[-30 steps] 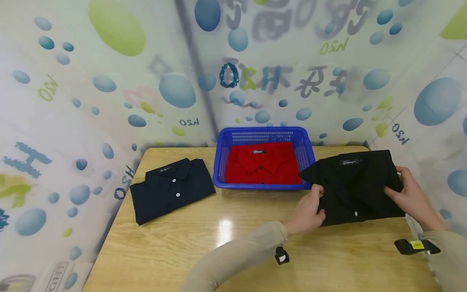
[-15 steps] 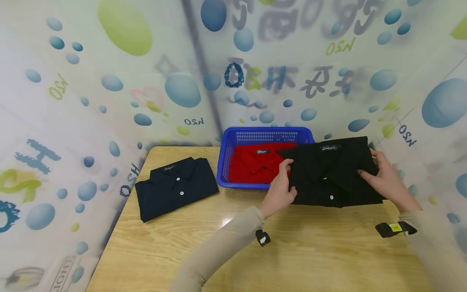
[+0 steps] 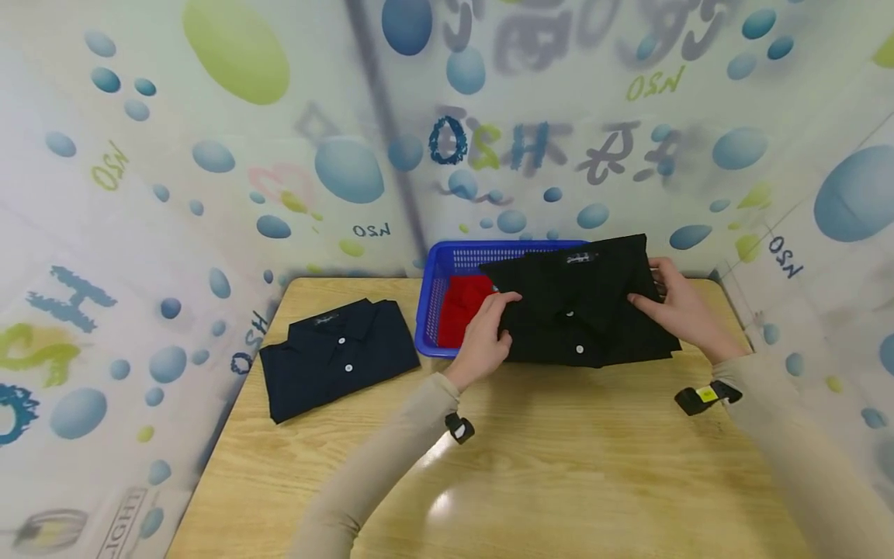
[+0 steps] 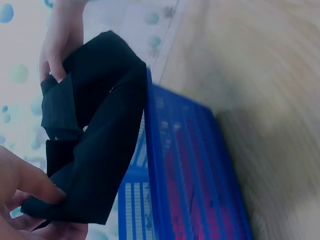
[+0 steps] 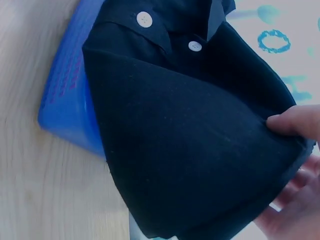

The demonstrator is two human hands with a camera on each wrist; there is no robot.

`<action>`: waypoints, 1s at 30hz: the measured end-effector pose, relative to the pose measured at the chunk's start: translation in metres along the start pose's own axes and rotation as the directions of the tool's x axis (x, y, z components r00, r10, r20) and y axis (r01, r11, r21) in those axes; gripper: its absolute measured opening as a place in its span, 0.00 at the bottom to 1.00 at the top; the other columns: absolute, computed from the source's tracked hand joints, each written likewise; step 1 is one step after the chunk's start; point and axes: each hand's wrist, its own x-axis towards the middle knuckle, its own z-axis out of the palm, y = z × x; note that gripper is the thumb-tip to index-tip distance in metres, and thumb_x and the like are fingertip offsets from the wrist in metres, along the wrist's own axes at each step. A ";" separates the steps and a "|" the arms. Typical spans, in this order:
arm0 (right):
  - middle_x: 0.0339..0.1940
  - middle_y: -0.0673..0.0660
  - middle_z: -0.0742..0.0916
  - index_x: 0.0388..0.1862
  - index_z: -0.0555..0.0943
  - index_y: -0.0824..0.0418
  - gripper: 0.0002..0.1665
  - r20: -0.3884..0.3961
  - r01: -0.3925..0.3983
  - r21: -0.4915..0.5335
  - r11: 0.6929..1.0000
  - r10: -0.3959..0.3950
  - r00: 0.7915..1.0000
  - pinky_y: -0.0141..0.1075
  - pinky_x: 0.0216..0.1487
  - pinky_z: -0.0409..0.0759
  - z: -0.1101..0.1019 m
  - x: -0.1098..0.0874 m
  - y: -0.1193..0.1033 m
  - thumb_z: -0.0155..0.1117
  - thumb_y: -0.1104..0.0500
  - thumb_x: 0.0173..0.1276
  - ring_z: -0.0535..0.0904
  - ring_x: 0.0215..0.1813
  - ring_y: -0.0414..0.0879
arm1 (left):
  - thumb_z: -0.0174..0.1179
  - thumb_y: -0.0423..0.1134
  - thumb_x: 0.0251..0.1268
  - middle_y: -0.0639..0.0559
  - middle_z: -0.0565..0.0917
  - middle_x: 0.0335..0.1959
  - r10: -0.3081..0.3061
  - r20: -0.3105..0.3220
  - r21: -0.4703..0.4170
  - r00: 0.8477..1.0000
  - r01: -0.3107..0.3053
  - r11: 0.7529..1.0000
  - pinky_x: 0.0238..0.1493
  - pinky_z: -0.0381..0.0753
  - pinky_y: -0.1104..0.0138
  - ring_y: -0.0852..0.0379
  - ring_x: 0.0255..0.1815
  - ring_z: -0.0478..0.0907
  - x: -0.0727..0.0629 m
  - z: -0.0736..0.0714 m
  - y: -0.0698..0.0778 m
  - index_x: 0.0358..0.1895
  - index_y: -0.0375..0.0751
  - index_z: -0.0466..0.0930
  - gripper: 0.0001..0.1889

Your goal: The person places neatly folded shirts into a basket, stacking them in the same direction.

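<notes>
Both hands hold a folded black shirt [image 3: 601, 310] with white buttons and a dark neck label. My left hand [image 3: 482, 338] pinches its left side, thumb on top and fingers beneath, as the left wrist view shows. On the opposite side my right hand [image 3: 680, 307] grips the edge, its thumb [image 5: 292, 122] pressed on the cloth. The shirt is held over a blue plastic basket [image 3: 433, 310] and covers its right part. Inside the basket lies a red shirt [image 3: 461, 307], mostly hidden under the black one.
A folded navy shirt [image 3: 342, 357] with white buttons lies on the wooden table [image 3: 559, 466], left of the basket. Behind the table stands a wall [image 3: 279, 116] printed with blue and green drops.
Both hands have carried the black shirt leftward and away from me, from right of the basket to over it. More of the red shirt is covered now. The navy shirt stays put.
</notes>
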 end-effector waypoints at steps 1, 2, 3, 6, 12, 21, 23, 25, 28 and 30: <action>0.53 0.75 0.76 0.65 0.59 0.73 0.31 0.000 -0.001 0.013 1.000 0.001 1.000 0.48 0.50 0.73 0.003 0.003 -0.002 0.59 0.65 0.69 0.74 0.52 0.68 | 0.53 0.18 0.56 0.43 0.69 0.64 0.001 -0.011 0.010 1.000 -0.001 1.000 0.55 0.75 0.56 0.49 0.64 0.68 0.000 -0.004 -0.003 0.65 0.40 0.66 0.31; 0.53 0.74 0.76 0.65 0.59 0.73 0.31 0.002 -0.002 0.030 1.000 0.002 1.000 0.43 0.48 0.73 0.006 0.006 -0.003 0.59 0.65 0.70 0.75 0.51 0.67 | 0.53 0.18 0.56 0.43 0.69 0.64 -0.002 -0.021 0.023 1.000 0.002 1.000 0.54 0.76 0.55 0.49 0.64 0.68 0.001 -0.008 -0.006 0.65 0.40 0.66 0.31; 0.53 0.74 0.77 0.65 0.59 0.72 0.30 0.002 -0.004 0.042 0.999 0.004 1.000 0.38 0.46 0.73 0.010 0.010 -0.004 0.59 0.64 0.70 0.76 0.50 0.67 | 0.53 0.18 0.56 0.43 0.69 0.64 -0.006 -0.029 0.034 1.000 0.007 0.999 0.55 0.75 0.55 0.49 0.64 0.68 0.002 -0.012 -0.008 0.65 0.40 0.67 0.31; 0.54 0.74 0.77 0.65 0.59 0.72 0.30 0.006 -0.014 0.084 0.996 0.014 1.000 0.28 0.43 0.71 0.020 0.018 -0.008 0.58 0.65 0.70 0.77 0.50 0.66 | 0.52 0.17 0.54 0.43 0.69 0.64 -0.019 -0.042 0.058 0.999 0.021 0.998 0.54 0.76 0.55 0.48 0.63 0.69 0.004 -0.023 -0.017 0.64 0.39 0.67 0.31; 0.56 0.75 0.77 0.65 0.59 0.73 0.30 0.009 -0.047 0.146 0.988 0.047 0.999 0.41 0.50 0.74 0.038 0.032 -0.008 0.58 0.65 0.70 0.76 0.55 0.67 | 0.52 0.16 0.54 0.41 0.69 0.65 -0.041 -0.041 0.098 0.998 0.044 0.994 0.56 0.72 0.56 0.47 0.65 0.67 0.011 -0.040 -0.035 0.64 0.37 0.67 0.31; 0.58 0.77 0.74 0.64 0.59 0.76 0.30 0.068 -0.101 0.190 0.977 0.089 0.994 0.56 0.53 0.74 0.063 0.037 0.000 0.58 0.67 0.70 0.74 0.56 0.71 | 0.51 0.18 0.56 0.39 0.68 0.66 -0.140 0.001 0.115 0.990 0.139 0.984 0.58 0.71 0.53 0.44 0.67 0.65 0.010 -0.046 -0.054 0.64 0.34 0.67 0.29; 0.59 0.79 0.73 0.65 0.59 0.76 0.30 0.077 -0.110 0.196 0.975 0.096 0.992 0.59 0.54 0.72 0.066 0.038 0.001 0.58 0.67 0.70 0.73 0.57 0.72 | 0.52 0.19 0.57 0.39 0.68 0.66 -0.159 0.007 0.121 0.987 0.157 0.980 0.60 0.69 0.53 0.44 0.67 0.65 0.008 -0.044 -0.058 0.65 0.34 0.67 0.29; 0.60 0.79 0.72 0.66 0.58 0.76 0.31 0.084 -0.120 0.176 0.977 0.107 0.991 0.60 0.56 0.71 0.069 0.037 0.003 0.58 0.66 0.70 0.71 0.58 0.72 | 0.53 0.20 0.58 0.39 0.68 0.66 -0.165 0.007 0.126 0.986 0.162 0.979 0.61 0.68 0.53 0.43 0.67 0.65 0.007 -0.043 -0.061 0.65 0.34 0.67 0.28; 0.60 0.79 0.72 0.66 0.59 0.76 0.31 0.093 -0.132 0.155 0.979 0.119 0.989 0.60 0.56 0.70 0.072 0.037 0.006 0.58 0.66 0.70 0.71 0.58 0.72 | 0.53 0.21 0.59 0.38 0.67 0.67 -0.170 0.012 0.138 0.985 0.167 0.976 0.63 0.67 0.52 0.43 0.67 0.65 0.005 -0.040 -0.066 0.66 0.35 0.66 0.28; 0.59 0.79 0.72 0.66 0.59 0.76 0.31 0.089 -0.130 0.143 0.981 0.118 0.989 0.60 0.56 0.70 0.073 0.036 0.008 0.58 0.66 0.70 0.72 0.57 0.73 | 0.54 0.23 0.60 0.38 0.66 0.67 -0.175 0.020 0.141 0.984 0.171 0.975 0.64 0.66 0.52 0.43 0.68 0.64 0.003 -0.040 -0.069 0.66 0.36 0.66 0.28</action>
